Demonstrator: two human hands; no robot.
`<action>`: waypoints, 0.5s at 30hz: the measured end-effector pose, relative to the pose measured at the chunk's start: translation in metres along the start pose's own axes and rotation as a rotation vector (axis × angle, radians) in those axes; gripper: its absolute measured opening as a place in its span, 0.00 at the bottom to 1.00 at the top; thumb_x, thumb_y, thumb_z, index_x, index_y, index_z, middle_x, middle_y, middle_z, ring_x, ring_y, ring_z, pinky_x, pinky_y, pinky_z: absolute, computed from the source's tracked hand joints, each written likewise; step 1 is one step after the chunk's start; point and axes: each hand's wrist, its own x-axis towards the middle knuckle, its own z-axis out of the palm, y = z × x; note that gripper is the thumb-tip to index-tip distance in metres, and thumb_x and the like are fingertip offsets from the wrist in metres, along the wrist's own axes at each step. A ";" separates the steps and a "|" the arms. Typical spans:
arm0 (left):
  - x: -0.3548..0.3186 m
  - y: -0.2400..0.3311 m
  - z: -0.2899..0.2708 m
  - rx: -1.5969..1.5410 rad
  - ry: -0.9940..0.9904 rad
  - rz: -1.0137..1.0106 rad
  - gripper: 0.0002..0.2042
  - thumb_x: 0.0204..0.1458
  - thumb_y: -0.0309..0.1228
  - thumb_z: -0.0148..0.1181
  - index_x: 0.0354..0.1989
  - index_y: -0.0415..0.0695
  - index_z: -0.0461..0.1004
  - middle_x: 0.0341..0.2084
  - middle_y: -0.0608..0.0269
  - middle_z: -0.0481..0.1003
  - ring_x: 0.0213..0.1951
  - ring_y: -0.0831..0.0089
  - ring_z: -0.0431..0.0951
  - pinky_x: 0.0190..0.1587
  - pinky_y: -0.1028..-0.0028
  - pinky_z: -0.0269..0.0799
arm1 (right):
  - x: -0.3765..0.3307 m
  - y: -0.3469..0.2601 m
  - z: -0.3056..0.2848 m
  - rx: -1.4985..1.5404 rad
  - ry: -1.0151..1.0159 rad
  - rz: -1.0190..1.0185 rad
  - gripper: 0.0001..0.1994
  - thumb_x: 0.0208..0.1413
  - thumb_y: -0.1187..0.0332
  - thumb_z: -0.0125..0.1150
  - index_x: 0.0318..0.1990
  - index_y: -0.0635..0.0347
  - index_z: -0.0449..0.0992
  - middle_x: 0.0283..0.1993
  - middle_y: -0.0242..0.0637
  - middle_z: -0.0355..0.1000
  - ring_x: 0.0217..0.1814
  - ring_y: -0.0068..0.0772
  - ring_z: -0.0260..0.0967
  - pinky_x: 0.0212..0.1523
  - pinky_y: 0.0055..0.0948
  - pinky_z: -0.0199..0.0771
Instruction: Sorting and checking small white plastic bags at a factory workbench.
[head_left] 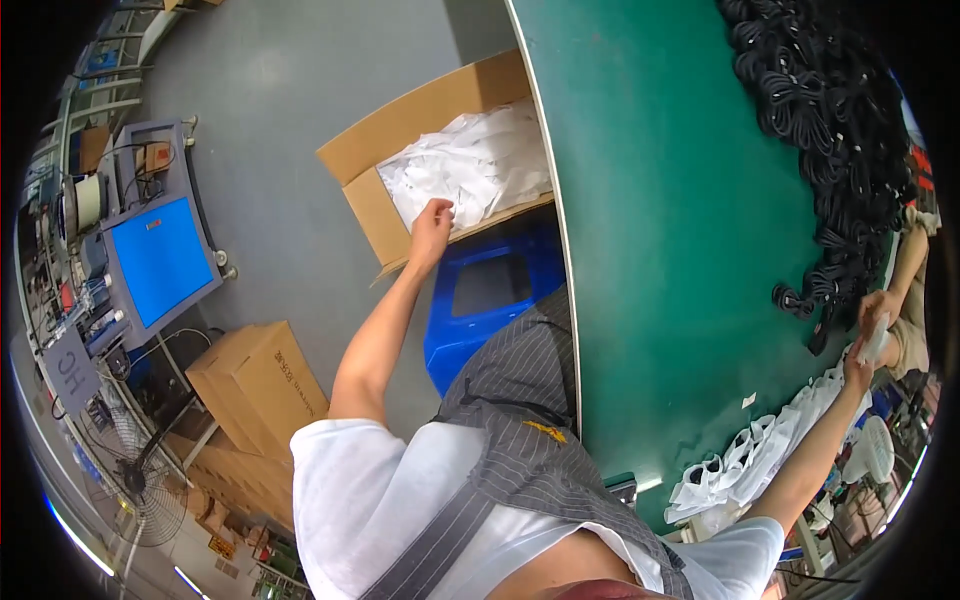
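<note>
My left hand [431, 232] is over the near edge of an open carton [392, 232], fingers curled together. Whatever they may pinch is too small to make out. A heap of white plastic bags [460, 165] fills the carton. My right arm stretches across the green table [680, 250] to its far right side. There my right hand [857, 368] is closed on a small whitish translucent piece [877, 340], its kind unclear. Another person's hand [878, 306] is right beside it, close to the same piece. Below my right forearm lies a row of white bags [740, 465] with dark contents.
Bundled black cables [815, 130] pile along the table's right side. A blue plastic bin or stool [485, 285] stands below the carton. Left are a blue-topped cart [162, 260], closed cardboard boxes [262, 385] and a standing fan [135, 480]. A small white fan [868, 450] is far right.
</note>
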 end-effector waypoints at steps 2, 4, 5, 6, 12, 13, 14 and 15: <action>0.031 -0.016 0.010 0.101 -0.044 0.023 0.10 0.56 0.30 0.49 0.42 0.40 0.72 0.31 0.59 0.77 0.32 0.74 0.77 0.32 0.75 0.72 | -0.020 0.045 0.063 -0.065 0.221 -0.018 0.19 0.63 0.64 0.40 0.55 0.67 0.64 0.58 0.48 0.64 0.57 0.48 0.65 0.58 0.43 0.67; 0.056 -0.025 0.022 0.339 -0.134 -0.061 0.12 0.53 0.33 0.51 0.41 0.39 0.72 0.32 0.53 0.77 0.33 0.64 0.79 0.37 0.71 0.73 | -0.078 0.098 0.156 -0.405 0.717 -0.115 0.19 0.61 0.67 0.44 0.56 0.70 0.63 0.58 0.51 0.64 0.59 0.47 0.64 0.57 0.41 0.68; 0.069 -0.029 0.031 0.410 -0.132 -0.011 0.12 0.52 0.33 0.51 0.40 0.39 0.72 0.32 0.51 0.77 0.35 0.61 0.78 0.38 0.68 0.73 | -0.101 0.129 0.200 -0.428 0.712 -0.125 0.19 0.61 0.67 0.44 0.56 0.70 0.63 0.58 0.51 0.64 0.59 0.47 0.64 0.57 0.41 0.68; 0.082 -0.032 0.043 0.483 -0.132 0.041 0.12 0.51 0.33 0.51 0.40 0.40 0.72 0.33 0.50 0.76 0.36 0.57 0.78 0.39 0.66 0.73 | -0.123 0.161 0.239 -0.723 0.590 -0.316 0.19 0.61 0.68 0.45 0.56 0.70 0.63 0.57 0.51 0.64 0.59 0.45 0.64 0.56 0.40 0.69; 0.105 -0.032 0.088 0.898 -0.442 0.282 0.12 0.47 0.27 0.52 0.42 0.42 0.71 0.43 0.52 0.72 0.44 0.53 0.73 0.43 0.61 0.71 | -0.227 0.475 0.506 -2.098 -0.708 -0.868 0.16 0.53 0.71 0.55 0.50 0.60 0.72 0.58 0.44 0.63 0.60 0.45 0.59 0.61 0.39 0.56; 0.104 -0.037 0.091 0.891 -0.451 0.270 0.12 0.47 0.27 0.52 0.42 0.42 0.71 0.43 0.52 0.72 0.44 0.53 0.73 0.43 0.61 0.71 | -0.227 0.501 0.515 -2.085 -0.907 -0.787 0.17 0.51 0.69 0.56 0.51 0.58 0.72 0.60 0.45 0.61 0.62 0.48 0.57 0.62 0.42 0.53; 0.104 -0.039 0.100 0.839 -0.478 0.403 0.14 0.47 0.26 0.53 0.44 0.41 0.70 0.45 0.51 0.71 0.46 0.53 0.71 0.45 0.62 0.70 | -0.221 0.526 0.516 -1.987 -0.943 -0.839 0.18 0.53 0.66 0.55 0.52 0.57 0.72 0.60 0.45 0.61 0.63 0.48 0.57 0.63 0.44 0.52; 0.106 -0.043 0.109 0.783 -0.503 0.534 0.16 0.46 0.26 0.54 0.46 0.40 0.69 0.47 0.51 0.69 0.48 0.53 0.70 0.47 0.62 0.69 | -0.212 0.543 0.513 -1.886 -0.976 -0.888 0.18 0.54 0.63 0.54 0.53 0.56 0.71 0.61 0.46 0.60 0.64 0.49 0.56 0.63 0.46 0.51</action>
